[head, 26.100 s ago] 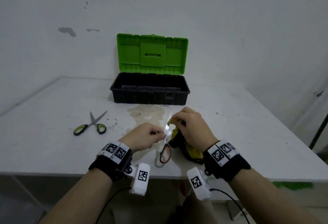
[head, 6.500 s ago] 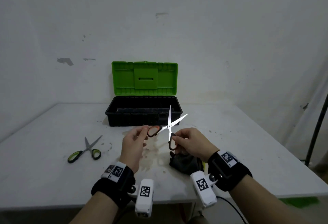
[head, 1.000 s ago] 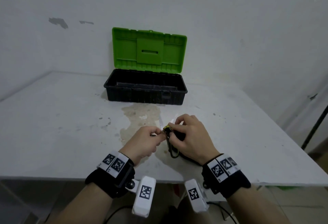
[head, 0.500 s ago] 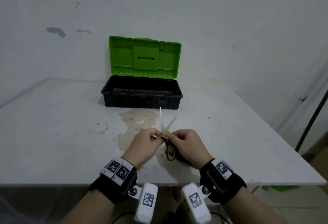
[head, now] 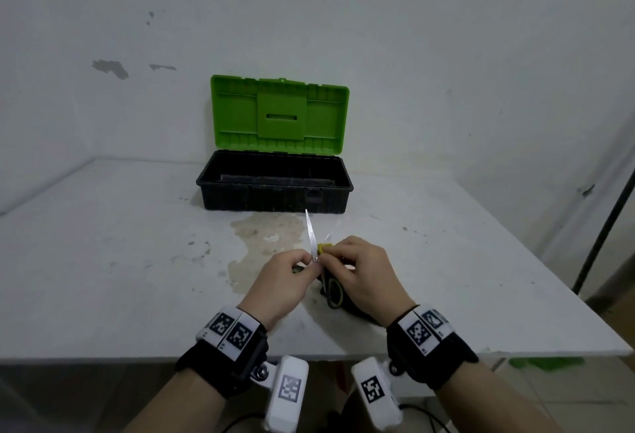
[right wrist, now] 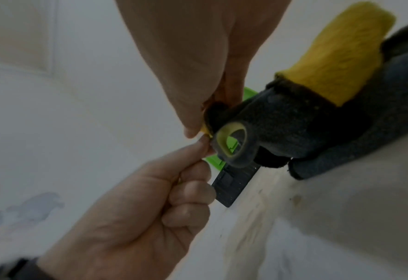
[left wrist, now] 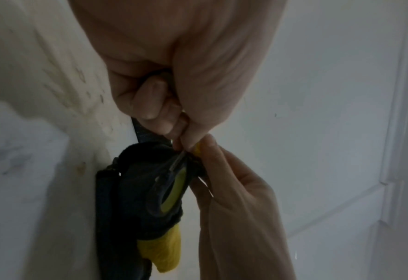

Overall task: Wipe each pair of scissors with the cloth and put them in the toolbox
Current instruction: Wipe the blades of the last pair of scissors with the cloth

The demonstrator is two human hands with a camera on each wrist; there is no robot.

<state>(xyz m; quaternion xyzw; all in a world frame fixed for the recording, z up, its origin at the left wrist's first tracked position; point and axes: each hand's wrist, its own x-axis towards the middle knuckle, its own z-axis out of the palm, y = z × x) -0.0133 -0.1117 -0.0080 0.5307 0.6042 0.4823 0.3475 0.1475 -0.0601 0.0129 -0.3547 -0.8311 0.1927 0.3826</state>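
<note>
Green-and-black-handled scissors (head: 311,240) are held over the table's front middle, blades parted and pointing up and away. My left hand (head: 302,266) grips one handle in curled fingers. My right hand (head: 338,255) pinches the grey-and-yellow cloth (head: 324,248) around the base of the right blade. The other handle loop (head: 333,291) hangs below. In the left wrist view the loop (left wrist: 171,191) lies against the cloth (left wrist: 131,199). The right wrist view shows the loop (right wrist: 231,144) and the cloth (right wrist: 317,123). The toolbox (head: 275,192) stands open behind; its inside is hidden.
The toolbox's green lid (head: 280,113) leans upright against the white wall. A yellowish stain (head: 264,237) marks the white table (head: 120,243) between the hands and the box. A dark pole (head: 604,226) stands at the right, off the table.
The orange scissors seen earlier are out of view, and the green pair has left the table's left side for my hands. Over the last second the blades opened and the cloth pinch moved onto one blade.
</note>
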